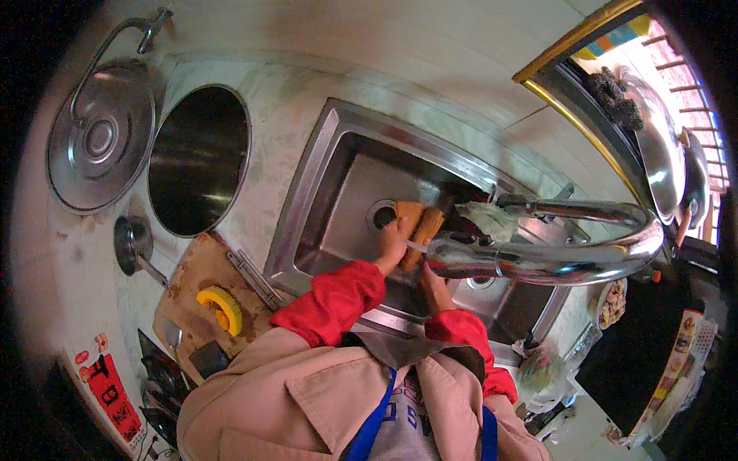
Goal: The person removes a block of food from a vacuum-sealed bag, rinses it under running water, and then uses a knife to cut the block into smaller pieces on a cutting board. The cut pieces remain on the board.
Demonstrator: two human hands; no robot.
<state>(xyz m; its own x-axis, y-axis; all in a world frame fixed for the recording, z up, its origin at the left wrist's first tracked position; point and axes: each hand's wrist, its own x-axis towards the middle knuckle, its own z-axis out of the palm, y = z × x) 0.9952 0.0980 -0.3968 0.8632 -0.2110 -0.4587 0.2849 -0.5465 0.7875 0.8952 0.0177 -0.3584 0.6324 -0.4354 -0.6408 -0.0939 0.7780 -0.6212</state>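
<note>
Over the left basin of a stainless steel sink (340, 184), both my hands are at an orange-brown piece (425, 230), which looks like pumpkin. My left hand (393, 241) lies against its left side, near the drain. Partly hidden behind the faucet, my right hand (433, 285) touches the lower end of the piece. A thin stream of water runs from the chrome faucet (553, 262) onto it. On the wooden cutting board (190, 288) to the left lies a curved yellow pumpkin slice (222, 308).
A large round metal pot (199, 161) stands left of the sink, beside a metal lid (101, 138) and a small saucepan (131, 245). A pale cloth or bag (490, 219) lies at the sink's divider. A cleaver (210, 360) rests on the board's edge. Plastic-wrapped produce (539, 371) is at right.
</note>
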